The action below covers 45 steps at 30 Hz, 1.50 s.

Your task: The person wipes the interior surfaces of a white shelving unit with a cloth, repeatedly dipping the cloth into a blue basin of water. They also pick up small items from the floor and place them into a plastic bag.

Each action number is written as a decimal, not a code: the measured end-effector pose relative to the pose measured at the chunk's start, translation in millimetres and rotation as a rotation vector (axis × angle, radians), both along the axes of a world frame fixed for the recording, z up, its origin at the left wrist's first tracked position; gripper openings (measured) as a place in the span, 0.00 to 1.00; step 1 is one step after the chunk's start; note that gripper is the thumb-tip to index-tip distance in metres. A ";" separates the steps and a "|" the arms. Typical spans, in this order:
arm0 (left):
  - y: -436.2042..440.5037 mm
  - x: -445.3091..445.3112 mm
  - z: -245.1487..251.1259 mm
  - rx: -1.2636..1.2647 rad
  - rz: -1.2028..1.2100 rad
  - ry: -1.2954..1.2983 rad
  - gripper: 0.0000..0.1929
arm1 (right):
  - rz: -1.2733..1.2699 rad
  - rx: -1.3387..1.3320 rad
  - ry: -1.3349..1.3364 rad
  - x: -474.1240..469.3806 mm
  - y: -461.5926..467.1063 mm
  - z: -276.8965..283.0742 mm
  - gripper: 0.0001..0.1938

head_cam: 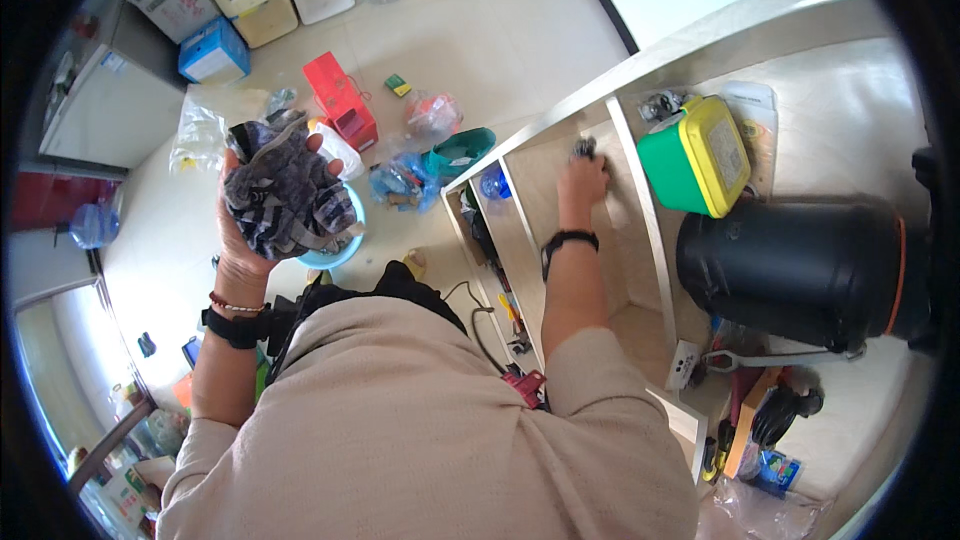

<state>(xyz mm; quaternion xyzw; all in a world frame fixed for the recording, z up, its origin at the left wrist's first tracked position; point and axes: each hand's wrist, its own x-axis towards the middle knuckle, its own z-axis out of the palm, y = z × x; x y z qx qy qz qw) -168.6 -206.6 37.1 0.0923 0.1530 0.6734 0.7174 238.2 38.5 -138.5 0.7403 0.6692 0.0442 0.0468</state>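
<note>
My left hand [241, 244] holds up a crumpled dark grey patterned cloth [289, 191], its fingertips curled over the cloth's right side. Below it, partly hidden, a light blue basin [352, 240] stands on the floor with something dark in it. My right hand [583, 181] reaches into a compartment of a pale wooden shelf unit [641, 187]. At its fingertips is a small dark object [583, 147], too blurred to name, which the fingers seem to grip. The compartment's bare wooden panel [547, 187] shows beside the hand.
On the unit's right are a green box with a yellow lid [694, 157], a large black cylinder [787, 274] and a wrench [780, 358]. A red box [339, 101], a blue plastic bag [405, 180] and a teal container [461, 150] lie on the floor.
</note>
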 end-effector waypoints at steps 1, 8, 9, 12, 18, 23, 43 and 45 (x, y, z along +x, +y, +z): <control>-3.4 -2.0 -1.6 -0.026 0.007 0.004 0.42 | -0.027 -0.038 0.076 -22.4 14.3 9.9 0.13; -37.8 -15.5 -22.1 -0.022 0.045 0.044 0.40 | 0.129 0.136 0.065 -19.6 -31.3 5.6 0.15; -36.0 -15.6 -25.2 -0.039 0.060 0.027 0.40 | 0.024 0.059 0.097 -12.1 -20.6 8.3 0.15; -40.3 -17.2 -25.6 -0.067 0.103 0.020 0.40 | -0.139 -0.060 0.226 -19.6 -3.9 17.8 0.17; -46.6 -18.8 -21.7 0.004 0.140 0.059 0.39 | -0.021 -0.139 0.120 -20.1 6.8 27.9 0.20; -62.0 -28.5 -15.5 0.030 0.168 0.069 0.40 | -0.008 -0.192 0.149 -50.8 -6.5 18.6 0.21; -68.5 -84.0 -32.2 -0.017 0.109 0.049 0.41 | -0.370 -0.036 -0.119 129.3 -183.7 -20.2 0.16; -59.3 -87.2 -29.1 -0.027 0.074 0.069 0.41 | -0.415 0.071 0.024 103.9 -160.9 -31.1 0.14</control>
